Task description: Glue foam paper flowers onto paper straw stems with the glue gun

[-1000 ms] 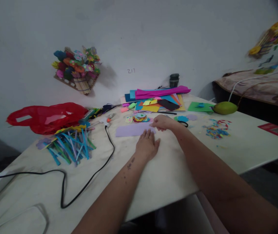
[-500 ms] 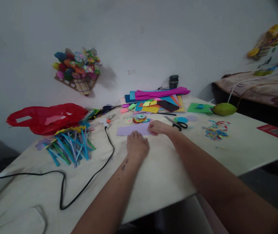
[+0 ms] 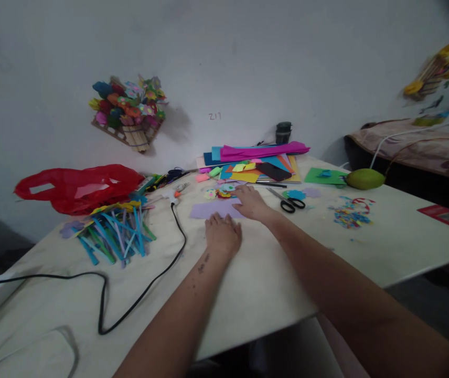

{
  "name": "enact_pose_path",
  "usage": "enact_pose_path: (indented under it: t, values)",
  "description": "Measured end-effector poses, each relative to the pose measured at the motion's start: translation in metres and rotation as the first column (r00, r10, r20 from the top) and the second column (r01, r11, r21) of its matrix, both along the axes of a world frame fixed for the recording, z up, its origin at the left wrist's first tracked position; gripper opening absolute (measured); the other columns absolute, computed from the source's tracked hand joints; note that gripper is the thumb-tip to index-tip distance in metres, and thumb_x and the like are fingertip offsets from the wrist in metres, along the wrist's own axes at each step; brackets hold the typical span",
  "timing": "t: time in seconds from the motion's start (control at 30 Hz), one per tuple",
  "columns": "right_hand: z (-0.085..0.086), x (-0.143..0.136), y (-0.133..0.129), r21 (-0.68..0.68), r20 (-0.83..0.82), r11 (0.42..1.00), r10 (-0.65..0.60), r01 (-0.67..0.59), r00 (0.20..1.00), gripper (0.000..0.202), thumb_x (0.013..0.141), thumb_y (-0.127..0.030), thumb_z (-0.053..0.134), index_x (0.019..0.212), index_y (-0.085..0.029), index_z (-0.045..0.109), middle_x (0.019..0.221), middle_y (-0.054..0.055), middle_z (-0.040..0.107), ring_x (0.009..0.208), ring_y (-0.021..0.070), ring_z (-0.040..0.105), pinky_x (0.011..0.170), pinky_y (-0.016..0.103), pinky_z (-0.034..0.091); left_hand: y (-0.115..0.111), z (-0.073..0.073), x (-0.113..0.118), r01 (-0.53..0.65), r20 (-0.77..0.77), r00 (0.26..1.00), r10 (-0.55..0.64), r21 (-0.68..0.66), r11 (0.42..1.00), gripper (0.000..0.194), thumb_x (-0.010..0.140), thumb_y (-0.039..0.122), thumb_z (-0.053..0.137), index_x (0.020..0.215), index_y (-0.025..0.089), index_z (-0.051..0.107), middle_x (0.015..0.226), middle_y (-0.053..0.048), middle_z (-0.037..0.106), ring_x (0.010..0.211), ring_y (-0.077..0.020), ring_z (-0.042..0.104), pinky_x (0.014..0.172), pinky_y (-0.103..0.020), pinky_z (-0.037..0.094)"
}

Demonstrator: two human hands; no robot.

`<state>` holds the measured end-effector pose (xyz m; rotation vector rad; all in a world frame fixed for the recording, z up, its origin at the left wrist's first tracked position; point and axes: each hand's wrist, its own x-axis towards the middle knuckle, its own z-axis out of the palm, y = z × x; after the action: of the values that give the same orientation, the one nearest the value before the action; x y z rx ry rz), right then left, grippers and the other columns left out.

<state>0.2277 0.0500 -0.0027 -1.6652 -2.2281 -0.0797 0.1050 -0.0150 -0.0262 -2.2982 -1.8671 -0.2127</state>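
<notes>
A strip of light purple craft sheet [image 3: 204,210] lies flat on the white table. My left hand [image 3: 223,236] rests on its near edge, with the fingers stretched out. Over the sheet's right end is my right hand [image 3: 253,203], its fingers extended towards a small pile of colourful flower cut-outs [image 3: 224,192]; whether they touch the pile I cannot tell. Just right of that hand lie black-handled scissors [image 3: 292,203], blades apart. A white glue gun [image 3: 171,197] with a black cord sits to the left of the sheet.
A red plastic bag [image 3: 81,186] and many blue, green and purple strips [image 3: 118,233] lie at left. Stacked coloured sheets [image 3: 264,153] and a dark phone [image 3: 274,171] are at the back. Paper scraps [image 3: 350,216] and a green mango-like fruit [image 3: 365,179] lie at right.
My right hand has opened from a pinch at the sheet's right end and moved slightly forward and left. My left hand stays on the sheet. The view has shifted slightly.
</notes>
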Motion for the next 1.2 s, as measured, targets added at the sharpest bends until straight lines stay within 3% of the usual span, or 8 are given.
enact_pose_path:
  t: [0.1,0.2,0.47,0.83,1.2]
  values:
    - [-0.015,-0.005,0.002,-0.063,0.082,0.998,-0.003,0.008,0.997,0.061,0.079,-0.042,0.043,0.133,-0.02,0.027,0.143,0.009,0.011,0.129,0.0299,0.007,0.1,0.049,0.013,0.0,-0.001,0.0,0.011,0.005,1.0,-0.012,0.035,0.999,0.055,0.084,0.041,0.02,0.122,0.01,0.044,0.124,-0.02,0.043,0.113,-0.0303,0.039,0.093,-0.045,0.023]
    - [-0.027,-0.007,0.004,-0.174,0.122,0.985,0.001,0.02,0.992,0.063,0.082,-0.047,0.032,0.137,-0.02,0.017,0.144,0.009,0.003,0.129,0.0297,-0.003,0.1,0.052,0.006,0.0,-0.001,-0.001,0.009,0.008,1.0,-0.009,0.054,0.998,0.051,0.083,0.035,0.024,0.119,0.007,0.046,0.122,-0.02,0.046,0.112,-0.0287,0.04,0.093,-0.043,0.023]
    - [-0.029,-0.011,0.005,-0.24,0.143,0.965,-0.073,0.106,0.987,0.065,0.081,-0.055,0.026,0.137,-0.024,0.015,0.144,0.006,-0.001,0.129,0.0282,-0.008,0.1,0.051,-0.003,0.001,-0.001,0.0,0.01,0.003,1.0,-0.01,0.057,0.998,0.049,0.082,0.033,0.029,0.117,0.004,0.047,0.121,-0.021,0.046,0.111,-0.0288,0.04,0.092,-0.042,0.023]
    - [-0.03,-0.007,0.01,-0.325,0.122,0.935,-0.103,0.138,0.987,0.068,0.078,-0.062,0.025,0.137,-0.029,0.013,0.144,0.005,-0.004,0.128,0.0281,-0.011,0.098,0.052,-0.003,0.005,-0.003,0.003,-0.06,0.063,0.996,0.059,0.007,0.998,0.054,0.082,0.037,0.028,0.117,0.002,0.046,0.123,-0.024,0.043,0.113,-0.0316,0.037,0.09,-0.042,0.026]
    - [-0.029,0.006,0.015,-0.387,0.148,0.911,-0.089,0.14,0.985,0.073,0.075,-0.065,0.027,0.137,-0.031,0.01,0.144,0.004,-0.009,0.128,0.028,-0.011,0.098,0.053,-0.001,0.017,-0.003,-0.019,-0.207,0.055,0.977,0.205,0.031,0.978,0.058,0.079,0.04,0.03,0.111,-0.004,0.051,0.118,-0.028,0.046,0.11,-0.0347,0.04,0.089,-0.044,0.026]
